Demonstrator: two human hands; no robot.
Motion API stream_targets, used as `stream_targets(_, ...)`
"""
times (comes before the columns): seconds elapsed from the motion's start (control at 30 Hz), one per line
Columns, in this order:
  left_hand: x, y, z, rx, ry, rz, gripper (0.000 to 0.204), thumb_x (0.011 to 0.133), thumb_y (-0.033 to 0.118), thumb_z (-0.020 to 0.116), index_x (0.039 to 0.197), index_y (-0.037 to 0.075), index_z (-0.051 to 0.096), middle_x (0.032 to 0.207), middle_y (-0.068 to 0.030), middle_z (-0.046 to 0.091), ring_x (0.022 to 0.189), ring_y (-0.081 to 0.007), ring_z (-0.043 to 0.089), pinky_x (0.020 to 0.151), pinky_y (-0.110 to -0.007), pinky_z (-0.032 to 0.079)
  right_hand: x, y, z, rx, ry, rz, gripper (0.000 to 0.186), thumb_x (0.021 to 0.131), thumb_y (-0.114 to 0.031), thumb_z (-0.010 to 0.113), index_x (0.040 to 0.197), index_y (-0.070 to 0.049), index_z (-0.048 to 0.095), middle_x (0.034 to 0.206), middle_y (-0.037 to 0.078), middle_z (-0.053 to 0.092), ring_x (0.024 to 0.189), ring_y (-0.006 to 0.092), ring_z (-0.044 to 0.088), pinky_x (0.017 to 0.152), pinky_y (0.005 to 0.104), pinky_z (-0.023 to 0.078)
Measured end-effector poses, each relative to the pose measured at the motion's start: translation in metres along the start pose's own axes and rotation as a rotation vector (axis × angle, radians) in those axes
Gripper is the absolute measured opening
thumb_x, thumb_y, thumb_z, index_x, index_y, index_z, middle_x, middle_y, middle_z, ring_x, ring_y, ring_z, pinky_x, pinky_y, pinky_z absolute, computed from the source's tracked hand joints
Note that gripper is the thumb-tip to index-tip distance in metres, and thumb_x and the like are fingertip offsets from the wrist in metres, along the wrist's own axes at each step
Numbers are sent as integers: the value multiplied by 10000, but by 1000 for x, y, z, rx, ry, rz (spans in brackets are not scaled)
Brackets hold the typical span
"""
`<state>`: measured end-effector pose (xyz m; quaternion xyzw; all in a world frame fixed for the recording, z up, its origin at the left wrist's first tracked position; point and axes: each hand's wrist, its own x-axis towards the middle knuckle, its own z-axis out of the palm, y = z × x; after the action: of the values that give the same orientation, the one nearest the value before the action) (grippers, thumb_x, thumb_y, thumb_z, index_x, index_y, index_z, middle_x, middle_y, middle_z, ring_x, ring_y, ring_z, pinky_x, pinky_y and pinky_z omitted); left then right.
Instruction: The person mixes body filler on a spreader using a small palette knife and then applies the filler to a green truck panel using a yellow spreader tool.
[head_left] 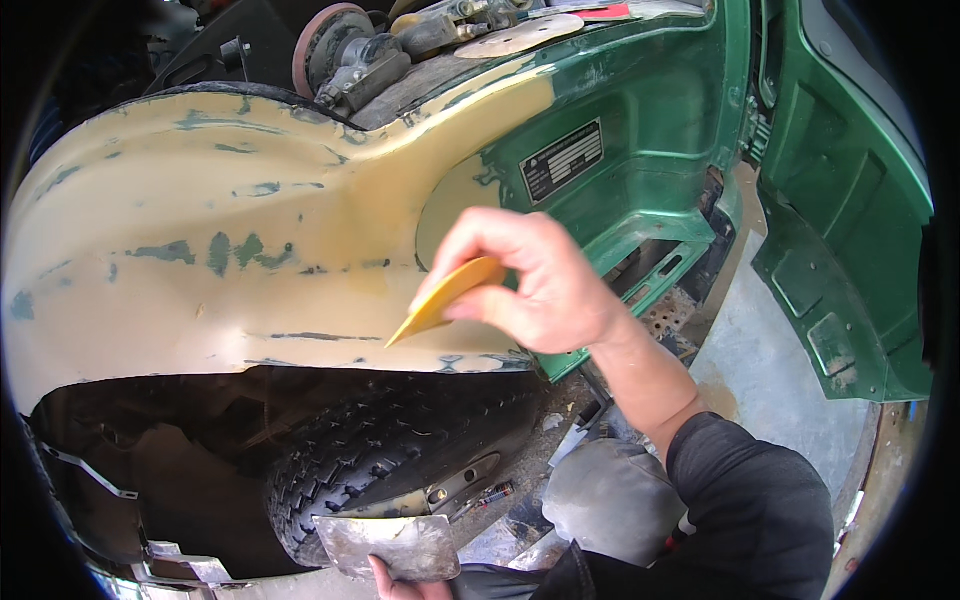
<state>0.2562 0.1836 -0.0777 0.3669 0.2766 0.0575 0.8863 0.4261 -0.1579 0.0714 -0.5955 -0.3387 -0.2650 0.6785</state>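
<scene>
My right hand (pixel 525 275) is closed on a thin yellow spreader (pixel 450 290), its fingers pinching it from both sides. The spreader is bent and its pointed corner hangs over the fender (pixel 330 250), which is coated in beige filler with green-grey patches showing through. I cannot tell whether its edge touches the surface. Low in the view, my left hand (pixel 405 588) grips a flat, smeared metal plate (pixel 385 545) from below; most of that hand is out of frame.
Beneath the fender's arch sits a black treaded tire (pixel 350 460). Sanding tools (pixel 350 65) and a round disc (pixel 520 37) lie along the top. To the right are the green body panel (pixel 640 110), a label plate (pixel 562 160) and an open green door (pixel 840 200).
</scene>
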Motion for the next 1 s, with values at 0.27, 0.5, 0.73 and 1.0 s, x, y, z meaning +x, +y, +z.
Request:
stream_targets(0.27, 7, -6, -1, 32, 5, 47, 655, 912, 416, 624, 1431, 75, 414, 1417, -135, 482, 1281, -352, 462, 1062, -552, 378, -16, 26, -13, -261, 377, -115, 130, 838, 39, 687, 942, 4, 617, 897, 97, 703, 822, 115, 665, 728, 255, 525)
stream_targets(0.5, 9, -4, -1, 72, 7, 68, 651, 911, 431, 623, 1423, 81, 426, 1400, -121, 500, 1261, -338, 485, 1046, -539, 400, -6, 58, 8, -555, 531, -336, 187, 753, 67, 719, 885, -13, 613, 914, 105, 704, 757, 182, 672, 649, 281, 525)
stream_targets(0.73, 12, -2, -5, 72, 19, 65, 647, 909, 446, 622, 1416, 88, 439, 1383, -107, 518, 1240, -324, 508, 1030, -526, 422, 3, 65, 14, -673, 558, -496, 244, 684, 68, 748, 850, -16, 590, 925, 123, 705, 751, 251, 667, 644, 324, 527)
stream_targets(1.0, 16, 1, -16, 64, 40, 71, 642, 908, 464, 621, 1407, 96, 453, 1364, -91, 539, 1216, -308, 534, 1012, -511, 448, 6, 72, 20, -790, 644, -573, 237, 643, 68, 735, 798, -35, 588, 877, 96, 687, 720, 278, 647, 612, 345, 524)
